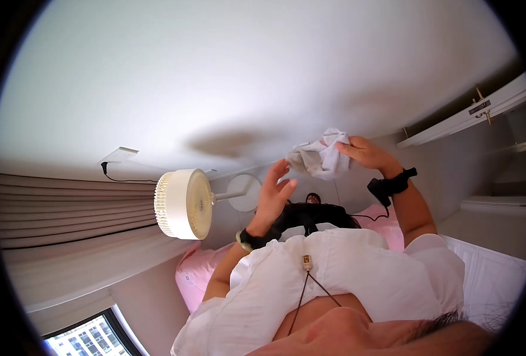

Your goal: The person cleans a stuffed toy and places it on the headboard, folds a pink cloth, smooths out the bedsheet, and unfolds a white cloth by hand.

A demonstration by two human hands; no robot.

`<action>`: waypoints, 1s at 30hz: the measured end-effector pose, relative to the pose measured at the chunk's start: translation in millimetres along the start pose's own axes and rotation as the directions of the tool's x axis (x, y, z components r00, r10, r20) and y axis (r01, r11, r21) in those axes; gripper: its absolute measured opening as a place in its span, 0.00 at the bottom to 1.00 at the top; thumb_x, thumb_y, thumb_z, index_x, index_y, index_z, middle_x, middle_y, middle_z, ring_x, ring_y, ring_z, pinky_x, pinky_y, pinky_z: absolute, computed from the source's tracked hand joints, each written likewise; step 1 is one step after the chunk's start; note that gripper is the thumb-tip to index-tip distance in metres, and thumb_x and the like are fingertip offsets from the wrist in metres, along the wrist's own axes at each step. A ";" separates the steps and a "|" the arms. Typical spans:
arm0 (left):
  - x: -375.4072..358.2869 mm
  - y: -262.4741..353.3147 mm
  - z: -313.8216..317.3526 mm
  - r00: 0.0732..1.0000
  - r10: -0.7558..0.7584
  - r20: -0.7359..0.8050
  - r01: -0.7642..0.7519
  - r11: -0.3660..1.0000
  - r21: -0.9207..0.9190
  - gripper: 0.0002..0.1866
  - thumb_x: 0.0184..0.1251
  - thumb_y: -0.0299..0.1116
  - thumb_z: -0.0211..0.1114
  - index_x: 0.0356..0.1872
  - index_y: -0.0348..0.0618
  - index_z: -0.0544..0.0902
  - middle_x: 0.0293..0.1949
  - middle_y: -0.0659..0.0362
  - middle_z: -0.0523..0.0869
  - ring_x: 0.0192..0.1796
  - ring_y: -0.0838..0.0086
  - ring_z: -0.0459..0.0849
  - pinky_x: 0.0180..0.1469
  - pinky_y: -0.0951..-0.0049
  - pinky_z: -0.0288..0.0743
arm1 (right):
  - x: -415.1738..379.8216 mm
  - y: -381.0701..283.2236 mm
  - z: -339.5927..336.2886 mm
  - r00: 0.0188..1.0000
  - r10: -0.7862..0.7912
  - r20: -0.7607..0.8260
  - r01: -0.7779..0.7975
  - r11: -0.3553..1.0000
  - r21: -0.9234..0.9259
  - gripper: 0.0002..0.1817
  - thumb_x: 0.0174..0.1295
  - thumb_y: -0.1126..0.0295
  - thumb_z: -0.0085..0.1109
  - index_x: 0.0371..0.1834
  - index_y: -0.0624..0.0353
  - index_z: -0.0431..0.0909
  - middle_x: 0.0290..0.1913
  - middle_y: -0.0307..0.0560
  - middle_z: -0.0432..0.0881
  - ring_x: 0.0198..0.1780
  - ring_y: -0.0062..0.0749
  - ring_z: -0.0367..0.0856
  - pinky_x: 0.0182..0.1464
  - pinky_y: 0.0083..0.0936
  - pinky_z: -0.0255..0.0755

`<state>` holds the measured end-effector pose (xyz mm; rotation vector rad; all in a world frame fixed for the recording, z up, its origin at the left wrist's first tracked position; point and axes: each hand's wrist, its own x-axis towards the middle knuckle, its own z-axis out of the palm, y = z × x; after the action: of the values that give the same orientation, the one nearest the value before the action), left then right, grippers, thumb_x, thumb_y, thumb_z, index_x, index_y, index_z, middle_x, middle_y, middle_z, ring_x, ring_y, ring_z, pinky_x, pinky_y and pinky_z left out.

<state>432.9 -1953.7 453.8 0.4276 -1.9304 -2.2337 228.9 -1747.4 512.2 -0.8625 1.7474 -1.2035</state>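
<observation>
A small, crumpled white fabric piece [331,160], greyish on its left part, hangs in front of my body. My right hand [367,153] pinches its right side between thumb and fingers. My left hand [273,193] is raised at the left of the cloth, its thumb spread away from the fingers. The left fingertips come right up to the cloth's greyish edge. Folds hide what kind of item the cloth is.
A cream fan [183,204] on a round base [244,193] stands left of my hands. Its cord runs near a wall socket [120,155]. Pink bedding [201,270] lies behind me, curtains [73,207] hang left, and an open cabinet door [470,110] is at right.
</observation>
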 end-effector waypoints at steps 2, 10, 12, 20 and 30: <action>31.5 13.7 27.5 0.998 0.063 -0.019 -0.061 0.992 0.113 0.38 0.62 0.30 0.67 0.71 0.43 0.59 0.67 0.53 0.68 0.70 0.63 0.65 0.67 0.59 0.63 | -4.4 5.9 -3.0 0.998 -0.026 0.049 0.028 0.998 -0.052 0.22 0.73 0.54 0.46 0.46 0.64 0.79 0.41 0.36 0.80 0.43 0.18 0.72 0.48 0.18 0.67; 111.3 23.5 77.6 0.824 0.311 0.473 -0.374 0.926 0.042 0.13 0.58 0.21 0.69 0.41 0.41 0.76 0.44 0.62 0.81 0.50 0.75 0.78 0.54 0.72 0.71 | -80.8 -38.6 -34.5 0.964 -0.202 -0.174 0.214 0.975 0.056 0.12 0.58 0.78 0.56 0.45 0.63 0.79 0.43 0.39 0.81 0.47 0.19 0.73 0.53 0.18 0.66; 122.6 31.2 99.1 0.805 0.201 0.558 -0.205 0.977 -0.057 0.10 0.59 0.19 0.68 0.33 0.42 0.74 0.36 0.66 0.79 0.41 0.82 0.77 0.45 0.78 0.72 | -111.2 -32.3 -45.4 0.941 -0.189 -0.281 0.215 0.975 0.063 0.16 0.55 0.80 0.57 0.49 0.64 0.78 0.45 0.40 0.81 0.49 0.19 0.74 0.54 0.19 0.67; 140.9 97.1 233.0 0.610 0.173 0.773 -0.334 0.941 0.054 0.13 0.62 0.24 0.68 0.29 0.42 0.68 0.26 0.68 0.70 0.30 0.86 0.67 0.31 0.83 0.65 | -188.6 27.1 -57.5 0.869 0.089 -0.486 -0.049 0.994 0.094 0.24 0.53 0.74 0.65 0.56 0.60 0.76 0.44 0.40 0.81 0.45 0.21 0.75 0.48 0.21 0.71; 208.1 95.9 466.3 0.596 0.203 0.777 -0.254 0.965 -0.057 0.14 0.64 0.26 0.66 0.29 0.45 0.66 0.25 0.70 0.66 0.28 0.87 0.64 0.30 0.84 0.61 | -353.5 107.5 -186.4 0.374 0.255 -0.891 0.191 0.920 0.343 0.12 0.64 0.65 0.54 0.42 0.62 0.79 0.37 0.32 0.77 0.39 0.17 0.72 0.43 0.17 0.67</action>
<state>82.4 -1593.0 584.3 -0.9321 -2.2103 -2.3734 201.8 -1335.0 534.5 0.2718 2.1727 -2.1914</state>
